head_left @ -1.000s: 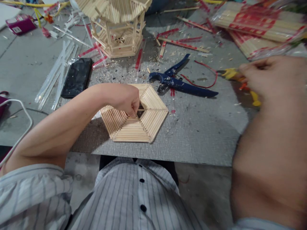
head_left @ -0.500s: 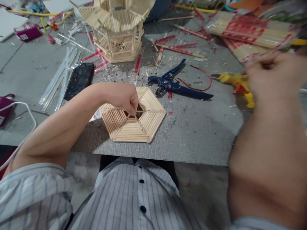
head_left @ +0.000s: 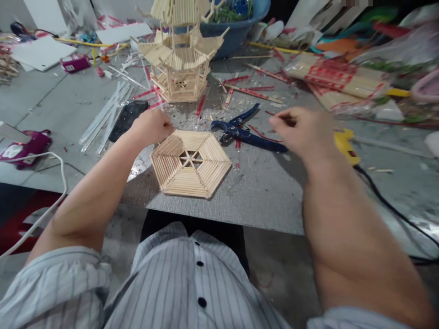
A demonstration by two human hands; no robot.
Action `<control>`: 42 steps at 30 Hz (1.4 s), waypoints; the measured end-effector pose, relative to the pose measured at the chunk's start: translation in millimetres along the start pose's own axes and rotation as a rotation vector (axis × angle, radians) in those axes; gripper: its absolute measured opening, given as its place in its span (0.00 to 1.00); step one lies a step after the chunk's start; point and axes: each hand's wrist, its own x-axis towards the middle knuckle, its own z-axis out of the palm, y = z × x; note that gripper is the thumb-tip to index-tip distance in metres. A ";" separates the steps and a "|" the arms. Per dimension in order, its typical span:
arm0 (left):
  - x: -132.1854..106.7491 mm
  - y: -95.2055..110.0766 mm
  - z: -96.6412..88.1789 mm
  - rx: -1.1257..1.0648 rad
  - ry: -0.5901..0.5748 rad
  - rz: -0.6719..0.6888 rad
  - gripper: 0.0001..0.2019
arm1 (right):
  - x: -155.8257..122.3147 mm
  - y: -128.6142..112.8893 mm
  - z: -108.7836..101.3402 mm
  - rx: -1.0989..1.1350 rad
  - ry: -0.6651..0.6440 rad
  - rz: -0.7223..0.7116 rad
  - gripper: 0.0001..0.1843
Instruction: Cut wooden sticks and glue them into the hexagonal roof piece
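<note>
A flat hexagonal panel of thin wooden sticks (head_left: 185,183), with crossed spokes over its open centre, lies near the table's front edge. My left hand (head_left: 152,125) is closed at its upper left corner, fingertips against or just beside the rim; what they hold, if anything, is hidden. Over to the right, my right hand (head_left: 298,130) has thumb and fingers pinched together above the table. Anything in that pinch is too small to make out. Blue cutting pliers (head_left: 243,130) lie open between the hands, and a red wire (head_left: 262,135) runs beside them toward my right hand.
A tiered stick pagoda (head_left: 181,68) stands at the back. Left of it are a black phone (head_left: 128,119) and clear glue sticks (head_left: 103,119). Bagged sticks (head_left: 339,77) lie back right. A yellow glue gun (head_left: 346,144) with a black cord is partly behind my right arm.
My left hand has moved from the panel's centre to its upper left corner. My right hand has come inward from the far right, nearer the pliers. The view has tilted up.
</note>
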 end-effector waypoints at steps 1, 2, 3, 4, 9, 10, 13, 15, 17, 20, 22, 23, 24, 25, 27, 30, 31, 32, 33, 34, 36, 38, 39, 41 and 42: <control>-4.6 -3.0 -0.3 0.015 0.000 -0.051 0.18 | -3.9 -8.2 1.6 0.007 -0.070 -0.049 0.12; -8.7 -5.3 -0.8 0.028 -0.008 -0.088 0.19 | -8.0 -16.8 3.0 0.016 -0.130 -0.096 0.12; -12.2 -6.9 -1.3 0.039 -0.027 -0.108 0.19 | -12.0 -25.4 4.5 0.044 -0.215 -0.152 0.13; -15.1 -7.8 -1.8 0.048 -0.052 -0.123 0.19 | -15.7 -33.4 6.2 0.057 -0.293 -0.189 0.13; -23.3 -10.6 -2.7 -0.039 -0.187 -0.162 0.18 | -25.4 -56.8 17.7 0.136 -0.478 -0.330 0.11; -24.3 -12.8 -1.9 -0.082 -0.192 -0.167 0.17 | -25.7 -58.0 19.8 0.137 -0.505 -0.334 0.11; -26.0 -23.1 3.1 -0.253 -0.202 -0.159 0.14 | -25.4 -58.4 23.6 0.123 -0.554 -0.320 0.12; -26.5 -29.9 7.4 -0.413 -0.267 -0.119 0.14 | -25.5 -57.9 24.7 0.138 -0.569 -0.307 0.12; -27.2 -33.9 10.4 -0.542 -0.306 -0.086 0.13 | -26.1 -57.7 25.2 0.165 -0.579 -0.294 0.11; -29.1 -34.7 10.3 -0.675 -0.296 -0.079 0.15 | -26.9 -57.9 25.8 0.206 -0.598 -0.269 0.11; -29.9 -34.3 8.5 -0.750 -0.268 -0.084 0.14 | -27.1 -58.2 25.8 0.241 -0.613 -0.244 0.11; -29.9 -34.5 7.9 -0.782 -0.248 -0.085 0.14 | -27.1 -58.5 25.6 0.260 -0.624 -0.228 0.11; -29.5 -35.1 7.6 -0.807 -0.224 -0.084 0.13 | -27.2 -58.8 25.2 0.276 -0.635 -0.212 0.11; -28.8 -35.9 7.7 -0.825 -0.201 -0.083 0.12 | -27.5 -59.4 24.6 0.289 -0.647 -0.197 0.12; -26.4 -38.3 9.3 -0.842 -0.149 -0.083 0.11 | -28.6 -60.9 23.3 0.313 -0.681 -0.172 0.12; -22.7 -41.5 12.7 -0.848 -0.067 -0.102 0.10 | -31.6 -63.9 21.5 0.378 -0.753 -0.147 0.12; -21.9 -42.1 13.3 -0.851 -0.045 -0.109 0.10 | -32.6 -65.0 21.0 0.413 -0.784 -0.140 0.13; -21.4 -42.3 13.5 -0.853 -0.027 -0.120 0.10 | -33.5 -66.3 20.4 0.453 -0.820 -0.133 0.14; -21.2 -42.2 13.3 -0.863 -0.022 -0.126 0.10 | -34.2 -67.6 19.6 0.493 -0.865 -0.126 0.15; -21.2 -41.8 12.8 -0.886 -0.019 -0.133 0.10 | -34.8 -69.1 18.5 0.535 -0.915 -0.117 0.16; -21.6 -40.1 11.2 -0.968 -0.027 -0.145 0.09 | -35.4 -72.1 15.6 0.604 -1.037 -0.105 0.18; -22.1 -37.9 9.7 -1.052 -0.034 -0.154 0.08 | -35.2 -74.2 12.4 0.625 -1.172 -0.121 0.19; -22.3 -36.9 9.1 -1.077 -0.038 -0.154 0.07 | -34.9 -74.5 11.4 0.616 -1.224 -0.138 0.19; -22.3 -35.5 8.6 -1.086 -0.051 -0.156 0.06 | -33.8 -72.7 11.4 0.574 -1.207 -0.170 0.19; -22.2 -35.1 8.6 -1.083 -0.055 -0.157 0.06 | -33.0 -70.7 12.6 0.545 -1.117 -0.177 0.19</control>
